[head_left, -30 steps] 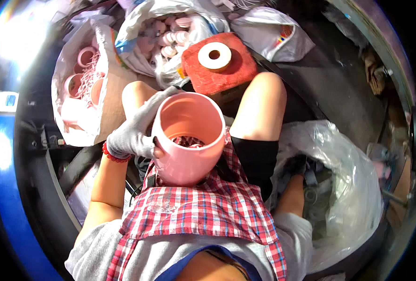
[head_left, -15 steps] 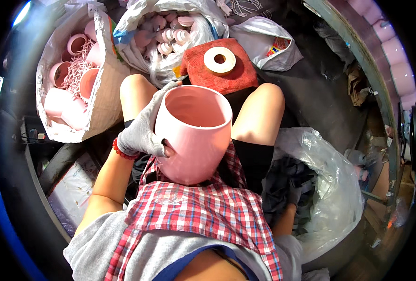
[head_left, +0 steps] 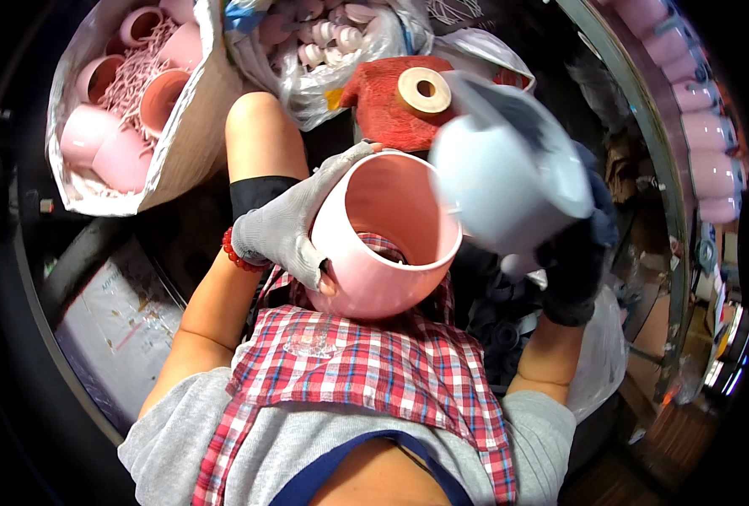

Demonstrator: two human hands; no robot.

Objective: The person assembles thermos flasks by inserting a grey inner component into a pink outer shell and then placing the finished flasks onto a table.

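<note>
My left hand (head_left: 294, 221), in a grey glove with bare fingertips, grips the side of a smooth pink pot-shaped shell (head_left: 374, 282). The shell tilts over my lap, its wide mouth facing up. Plaid cloth shows through an opening at its bottom. At the shell's right rim, my right hand (head_left: 572, 253), in a dark glove, holds up a pale blue cup-shaped piece (head_left: 505, 173). Motion blurs that piece, and it hides most of the right fingers. It overlaps the shell's rim in view; whether they touch, I cannot tell.
At the left stands a white woven sack (head_left: 185, 160) of pink shells and shredded paper. A plastic bag (head_left: 294, 84) of small pink parts lies ahead. Beside it, a cream ring (head_left: 412, 91) rests on a red cloth (head_left: 383, 118). Pink vessels (head_left: 711, 131) line the right edge.
My right hand has come up out of the clear bag of dark parts, bringing the pale blue piece. The pink shell, still in my left hand, has shifted right and tipped.
</note>
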